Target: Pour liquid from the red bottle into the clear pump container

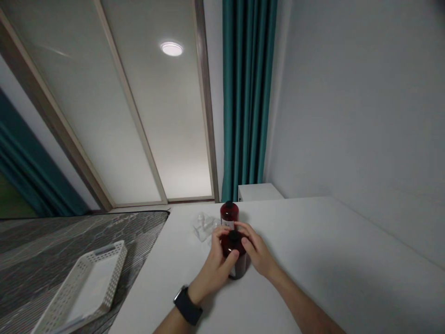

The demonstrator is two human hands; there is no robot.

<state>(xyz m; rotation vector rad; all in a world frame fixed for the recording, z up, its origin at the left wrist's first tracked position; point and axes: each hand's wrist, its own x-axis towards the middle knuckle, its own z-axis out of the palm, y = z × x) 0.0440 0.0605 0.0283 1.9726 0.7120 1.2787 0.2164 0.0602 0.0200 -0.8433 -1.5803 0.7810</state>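
Observation:
A dark red bottle [239, 266] with a black cap stands upright on the white table [299, 236], between my two hands. My left hand [219, 255] curves around its left side, thumb across the front of the shoulder. On the other side, my right hand [259, 250] has its fingers bent against the bottle's upper right near the cap. Just behind stands a second red bottle [229, 212], also black-capped, with a pale label partly covered by my fingers. Crumpled clear plastic [202, 226] lies to the left of the bottles, close to my left fingertips.
A white perforated basket [114, 273] rests on the grey patterned bedding [146, 232] left of the table. Beyond the table's far edge are a white cabinet [260, 191] and a green curtain [246, 93]. A grey wall [365, 116] runs along the right.

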